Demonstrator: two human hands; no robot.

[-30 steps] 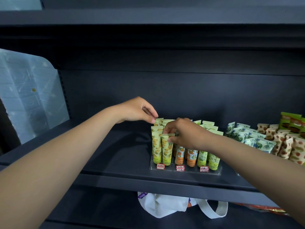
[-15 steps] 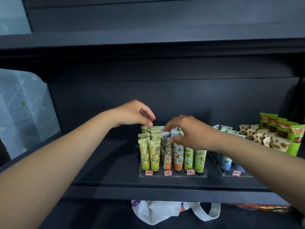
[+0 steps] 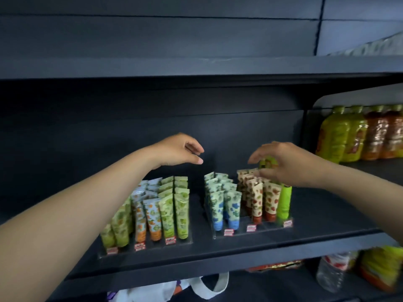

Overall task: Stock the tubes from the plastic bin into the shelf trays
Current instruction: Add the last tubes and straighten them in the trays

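Right hand (image 3: pixel 283 164) fingers pinch green tube (image 3: pixel 268 162) above back rows of right tray (image 3: pixel 257 233). Left hand (image 3: pixel 178 152) empty, fingers loosely curled, hovering beyond left tray (image 3: pixel 150 250), touching nothing.

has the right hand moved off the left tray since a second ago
Yes. The right hand has gone rightward from the left tray to the right tray, where it grips a green tube.

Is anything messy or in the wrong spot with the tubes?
Mostly neat. One odd thing: a green tube in the right hand is held above the right tray, not slotted in yet.
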